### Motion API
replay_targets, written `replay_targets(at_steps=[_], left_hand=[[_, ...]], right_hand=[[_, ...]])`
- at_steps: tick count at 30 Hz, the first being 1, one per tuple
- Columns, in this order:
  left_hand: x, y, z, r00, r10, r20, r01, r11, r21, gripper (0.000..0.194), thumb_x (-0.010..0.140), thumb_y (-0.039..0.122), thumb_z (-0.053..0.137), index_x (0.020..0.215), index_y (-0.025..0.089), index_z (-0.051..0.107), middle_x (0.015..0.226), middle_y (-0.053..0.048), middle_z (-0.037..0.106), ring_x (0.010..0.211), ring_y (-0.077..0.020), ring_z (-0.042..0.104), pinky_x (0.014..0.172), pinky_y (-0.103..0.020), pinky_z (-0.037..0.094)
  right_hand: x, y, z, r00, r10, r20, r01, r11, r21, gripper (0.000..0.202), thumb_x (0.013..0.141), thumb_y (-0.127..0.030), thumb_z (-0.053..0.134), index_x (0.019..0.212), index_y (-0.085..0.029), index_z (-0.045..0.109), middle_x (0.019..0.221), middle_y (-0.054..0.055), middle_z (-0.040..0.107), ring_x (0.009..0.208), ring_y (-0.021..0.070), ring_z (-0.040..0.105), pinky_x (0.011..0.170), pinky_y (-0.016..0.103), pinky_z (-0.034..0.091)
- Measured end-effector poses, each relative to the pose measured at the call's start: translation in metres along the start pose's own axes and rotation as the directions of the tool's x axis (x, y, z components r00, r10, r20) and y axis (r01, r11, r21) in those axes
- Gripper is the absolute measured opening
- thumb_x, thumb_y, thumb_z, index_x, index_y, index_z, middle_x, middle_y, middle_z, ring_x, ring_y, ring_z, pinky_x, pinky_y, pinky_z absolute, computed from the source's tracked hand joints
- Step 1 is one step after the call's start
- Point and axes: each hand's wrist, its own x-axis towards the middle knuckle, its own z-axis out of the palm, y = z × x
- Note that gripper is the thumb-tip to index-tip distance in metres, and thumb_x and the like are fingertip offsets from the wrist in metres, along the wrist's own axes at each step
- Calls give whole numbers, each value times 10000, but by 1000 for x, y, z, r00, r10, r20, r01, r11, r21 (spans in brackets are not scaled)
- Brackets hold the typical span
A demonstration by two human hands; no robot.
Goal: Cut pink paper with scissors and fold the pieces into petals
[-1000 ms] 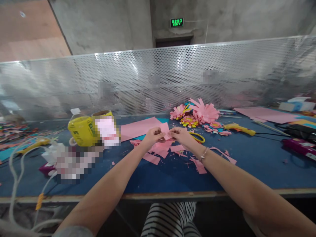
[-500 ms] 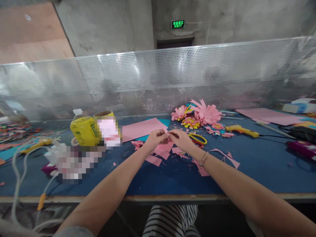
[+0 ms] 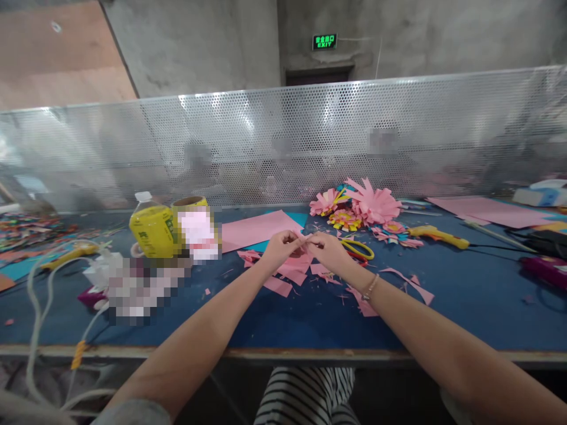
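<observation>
My left hand (image 3: pixel 283 247) and my right hand (image 3: pixel 326 247) meet above the middle of the table, fingertips pinched together. Between them is a small piece of pink paper (image 3: pixel 303 235), mostly covered by the fingers. Cut pink paper scraps (image 3: pixel 295 270) lie below and around both hands. Just beyond my right hand rest scissors with yellow handles (image 3: pixel 361 249). Behind my left hand a pink paper sheet (image 3: pixel 252 230) overlaps a blue one.
Pink, yellow and blue paper flowers (image 3: pixel 372 203) are heaped at the back. A yellow glue gun (image 3: pixel 438 236) lies right of them. On the left stand a yellow-labelled bottle (image 3: pixel 153 230) and a tape roll (image 3: pixel 190 203). A perforated metal screen (image 3: pixel 266 141) runs behind the table.
The view has shifted slightly, so everything sits a little further right. Both hands stay together at the same spot over the scraps, their fingers moving only a little.
</observation>
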Motion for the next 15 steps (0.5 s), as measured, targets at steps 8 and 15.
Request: replay_targets(at_steps=[8, 15], left_hand=[[0, 3, 1, 1000, -6, 6, 5, 996, 87, 307, 627, 430, 566, 641, 132, 493, 561, -16, 564, 527, -116, 563, 541, -264, 476], [-35, 41, -9, 695, 659, -288, -514, 735, 441, 317, 791, 343, 373, 558, 160, 486, 520, 6, 475, 533, -82, 478, 552, -218, 400]], right_hand=[[3, 10, 2, 988, 146, 48, -152, 978, 146, 347, 709, -392, 437, 463, -158, 365, 475, -41, 293, 481, 70, 286, 457, 209, 216], [2, 11, 1, 983, 186, -14, -181, 970, 163, 276, 676, -346, 474, 494, -159, 383, 490, -42, 297, 484, 68, 287, 453, 206, 210]])
